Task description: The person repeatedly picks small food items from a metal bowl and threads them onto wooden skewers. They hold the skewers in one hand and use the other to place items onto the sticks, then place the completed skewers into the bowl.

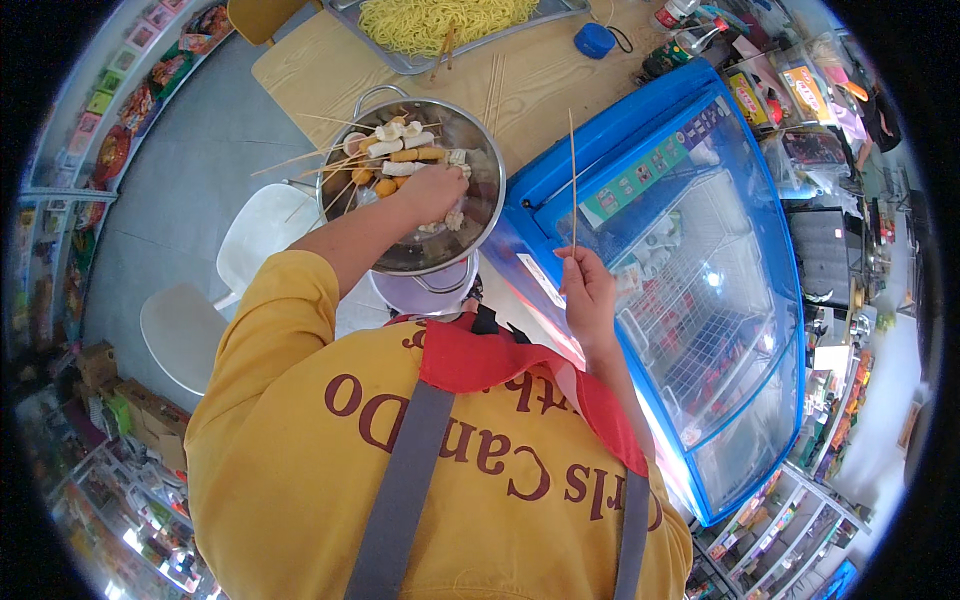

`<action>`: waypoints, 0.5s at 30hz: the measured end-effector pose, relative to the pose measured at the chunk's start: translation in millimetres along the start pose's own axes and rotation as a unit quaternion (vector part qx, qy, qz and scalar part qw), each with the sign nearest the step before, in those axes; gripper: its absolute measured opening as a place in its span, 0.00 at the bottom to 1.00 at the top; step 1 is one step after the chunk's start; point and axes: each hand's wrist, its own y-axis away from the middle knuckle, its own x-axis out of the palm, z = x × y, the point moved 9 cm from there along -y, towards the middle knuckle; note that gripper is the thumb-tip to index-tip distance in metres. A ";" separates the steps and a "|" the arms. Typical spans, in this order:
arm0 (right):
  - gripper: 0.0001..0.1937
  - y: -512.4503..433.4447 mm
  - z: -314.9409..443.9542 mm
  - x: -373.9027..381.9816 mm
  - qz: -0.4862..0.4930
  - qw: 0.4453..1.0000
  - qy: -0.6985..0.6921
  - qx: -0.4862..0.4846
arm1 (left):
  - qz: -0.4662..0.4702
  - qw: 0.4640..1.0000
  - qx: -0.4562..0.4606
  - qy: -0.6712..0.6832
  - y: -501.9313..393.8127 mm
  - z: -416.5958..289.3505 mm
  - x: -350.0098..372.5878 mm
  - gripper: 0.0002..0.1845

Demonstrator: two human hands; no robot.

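My left hand (436, 193) reaches into a large stainless steel pot (491, 199) with loop handles. Its fingers point down among pale food pieces, and my own hand hides whatever the fingertips touch. Skewered food (409, 154), with white rolls, brown sausage-like pieces and orange-brown balls, is heaped on the pot's left side, sticks jutting out over the rim. Some loose pale pieces (452, 220) lie just below the hand. To the right of the pot, my right hand (589, 289) pinches a thin wooden skewer (573, 180) by its lower end. It stands nearly upright in the view, bare of food.
A metal tray (405, 64) of yellow noodles (450, 26) and several loose skewers (495, 90) lie on the wooden table (315, 71). A blue-framed glass-top freezer (645, 112) borders my right side. White stools (262, 232) stand at left. Bottles (682, 49) crowd the table's right end.
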 end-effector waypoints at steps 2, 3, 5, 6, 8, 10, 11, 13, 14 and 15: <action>0.08 0.8 1.5 1.2 0.004 1.000 -0.001 -0.009 | 0.018 0.999 -0.001 -0.051 -1.8 1.2 4.2 0.09; 0.08 1.2 1.1 2.3 0.006 1.000 -0.003 -0.002 | 0.013 0.999 -0.013 -0.027 -3.3 3.0 1.9 0.09; 0.08 1.8 6.5 5.4 0.008 1.000 -0.002 -0.009 | -0.012 0.999 -0.034 0.007 -5.3 4.6 -10.4 0.08; 0.09 2.0 9.7 6.1 0.008 1.000 -0.002 -0.008 | -0.051 0.995 -0.058 0.061 -5.1 8.8 -23.6 0.07; 0.09 4.1 17.9 7.5 0.024 0.999 0.028 -0.005 | -0.110 0.973 -0.109 0.174 -1.5 17.6 -48.5 0.07; 0.09 7.1 27.4 8.7 0.051 0.997 0.049 0.000 | -0.118 0.860 -0.228 0.441 9.9 34.0 -53.5 0.07; 0.10 10.3 31.6 10.7 0.071 0.996 0.056 0.003 | -0.124 0.769 -0.270 0.566 17.5 35.2 -52.8 0.07; 0.11 16.7 41.9 16.2 0.098 0.992 0.080 -0.014 | -0.154 0.599 -0.244 0.747 25.4 22.6 -65.0 0.09; 0.12 20.1 47.7 19.3 0.104 0.989 0.096 -0.034 | -0.171 0.499 -0.218 0.821 28.3 17.1 -72.6 0.10; 0.12 23.3 52.9 22.6 0.110 0.986 0.113 -0.054 | -0.179 0.473 -0.207 0.837 31.1 14.4 -80.9 0.10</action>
